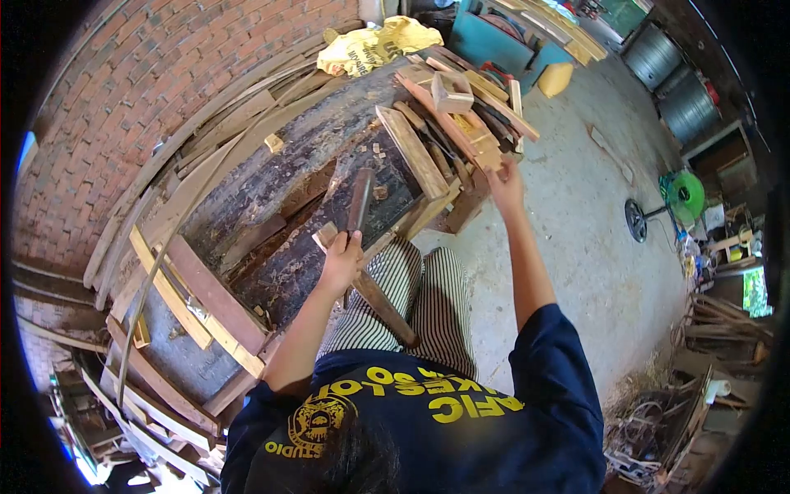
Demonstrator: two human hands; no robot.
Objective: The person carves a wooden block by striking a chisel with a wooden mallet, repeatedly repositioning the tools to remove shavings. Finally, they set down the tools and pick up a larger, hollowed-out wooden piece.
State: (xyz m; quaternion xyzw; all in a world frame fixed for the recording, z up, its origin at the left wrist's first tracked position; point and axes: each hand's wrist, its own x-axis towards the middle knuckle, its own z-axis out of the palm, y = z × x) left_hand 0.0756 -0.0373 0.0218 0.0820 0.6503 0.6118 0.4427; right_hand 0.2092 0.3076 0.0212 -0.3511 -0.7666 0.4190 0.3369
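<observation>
My left hand [341, 262] is closed around a long wooden handle [383, 309] that slants down over my lap. From the same grip a dark, round-ended bar [360, 200] sticks up over the bench; I cannot tell whether the two are one tool. To the right, my right hand [506, 185] reaches out with its fingers closed on the near end of a reddish wooden board [444, 119]. That board lies on a pile of wood pieces. A small wooden block [452, 92] rests at the pile's top, and a thick pale plank [411, 152] lies left of it.
The dark, worn workbench [280, 193] carries wood chips and has a long gap. A wooden frame [218, 305] stands at its left end. Beyond are a yellow sack [378, 45], a teal machine [498, 45] and a brick wall [164, 90]. A green fan [685, 193] stands right.
</observation>
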